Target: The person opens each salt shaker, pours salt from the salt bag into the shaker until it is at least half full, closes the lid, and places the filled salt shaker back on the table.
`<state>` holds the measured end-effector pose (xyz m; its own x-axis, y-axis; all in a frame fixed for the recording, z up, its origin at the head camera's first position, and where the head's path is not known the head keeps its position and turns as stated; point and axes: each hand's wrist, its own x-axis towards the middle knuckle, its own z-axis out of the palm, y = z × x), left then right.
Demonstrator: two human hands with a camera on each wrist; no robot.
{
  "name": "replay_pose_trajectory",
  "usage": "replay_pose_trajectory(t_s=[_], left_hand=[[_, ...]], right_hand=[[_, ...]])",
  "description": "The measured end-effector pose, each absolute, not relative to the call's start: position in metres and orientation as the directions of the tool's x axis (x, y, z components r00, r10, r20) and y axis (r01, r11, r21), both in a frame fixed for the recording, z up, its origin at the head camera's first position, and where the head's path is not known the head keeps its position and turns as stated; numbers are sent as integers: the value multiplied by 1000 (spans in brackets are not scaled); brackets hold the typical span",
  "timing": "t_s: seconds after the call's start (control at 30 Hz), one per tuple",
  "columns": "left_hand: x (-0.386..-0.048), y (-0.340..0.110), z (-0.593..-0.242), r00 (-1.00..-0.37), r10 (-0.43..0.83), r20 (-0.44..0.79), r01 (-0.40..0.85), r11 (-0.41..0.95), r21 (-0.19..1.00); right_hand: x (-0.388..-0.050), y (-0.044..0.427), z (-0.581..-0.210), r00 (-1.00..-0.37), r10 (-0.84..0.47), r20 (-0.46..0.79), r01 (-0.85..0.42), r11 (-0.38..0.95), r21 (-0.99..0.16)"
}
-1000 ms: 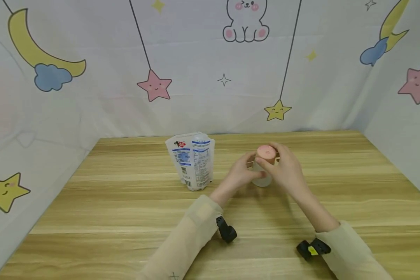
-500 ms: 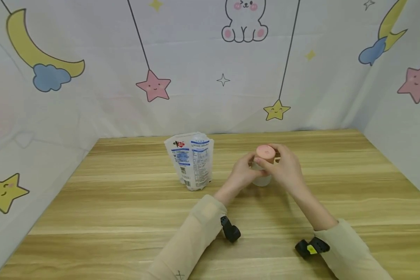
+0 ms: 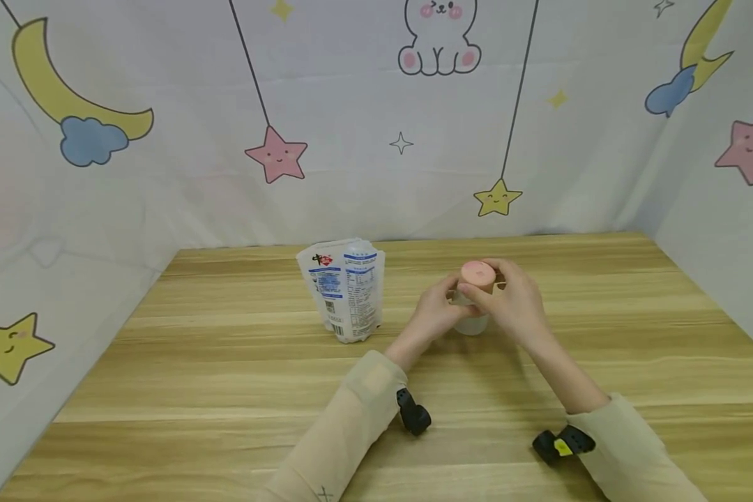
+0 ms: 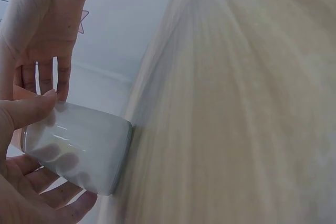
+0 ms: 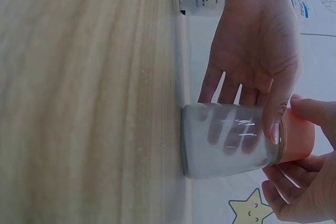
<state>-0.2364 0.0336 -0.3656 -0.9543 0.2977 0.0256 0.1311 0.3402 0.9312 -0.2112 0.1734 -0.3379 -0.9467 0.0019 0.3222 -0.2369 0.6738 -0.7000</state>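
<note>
Hands come first: we find both grasping, neither released. The left hand (image 3: 436, 312) holds the clear, round-walled jar (image 5: 228, 161), its fingers behind the wall and its thumb on the near side, close below the rim. The right hand (image 3: 518, 301) grips the short, round, salmon-pink lid (image 3: 477, 273) between thumb and fingers.

Against the picture of a second ago, we note one slight change: the left forearm has shifted a little toward the jar. The lid remains on, and the jar keeps its place, upright on the pale, wood-grained table (image 3: 182, 383). We judge that the work therefore stays at the lid, with no separation so far; whether it is turning, we cannot tell.

As to containers, we see the left fingers through the jar's wall and can confirm no contents. Well apart, on the person's left, stands a white plastic pouch with blue print and a red-and-black logo (image 3: 354, 296), touched by neither hand; its contents are hidden from us. Beyond the table we record a white fabric backdrop with printed stars and moons (image 3: 358, 90).
</note>
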Motion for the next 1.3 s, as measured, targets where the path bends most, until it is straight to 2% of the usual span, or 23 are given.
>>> replay_pose_trajectory(t_s=[0.27, 0.63, 0.97, 1.3], left_hand=[[-238, 33, -367, -947, 319, 33, 159, 378, 912], [-240, 30, -365, -932, 359, -40, 93, 344, 934], [-239, 29, -366, -939, 344, -21, 113, 365, 924], [-237, 28, -366, -938, 346, -13, 117, 354, 928]], right_hand=[[-212, 176, -337, -954, -21, 300, -237, 666, -708], [-211, 180, -334, -962, -67, 264, -245, 638, -730], [-210, 180, -331, -980, -31, 198, -175, 614, -769], [-211, 178, -334, -968, -24, 248, -214, 587, -781]])
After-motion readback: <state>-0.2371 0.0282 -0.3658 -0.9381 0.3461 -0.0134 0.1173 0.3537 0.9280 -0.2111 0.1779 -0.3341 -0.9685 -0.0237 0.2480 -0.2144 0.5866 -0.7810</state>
